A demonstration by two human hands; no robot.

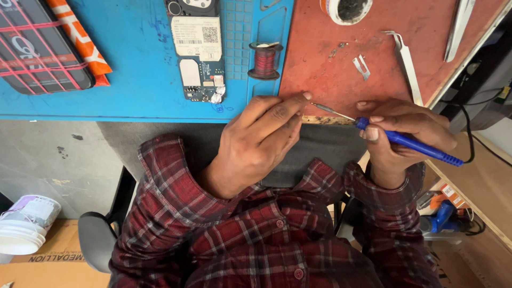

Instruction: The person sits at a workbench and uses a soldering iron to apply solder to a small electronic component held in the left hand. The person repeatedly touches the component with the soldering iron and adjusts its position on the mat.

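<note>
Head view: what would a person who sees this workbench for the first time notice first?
Probably the two hands at the middle: the right hand holds a blue soldering iron, and the left hand pinches its fingers close to the iron's metal tip. Above them, a phone circuit board lies on the blue mat, with a spool of red wire beside it.

Workbench (330, 58) with blue mat (133, 80), tweezers (408, 66)

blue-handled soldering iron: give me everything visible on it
The soldering iron has a slim blue handle, ribbed near its rear end, and a thin grey metal tip. The right hand grips the handle pen-style; a black cord leaves the back. It lies nearly level, tip aimed at the left hand fingertips, over the front edge of the red mat.
</note>
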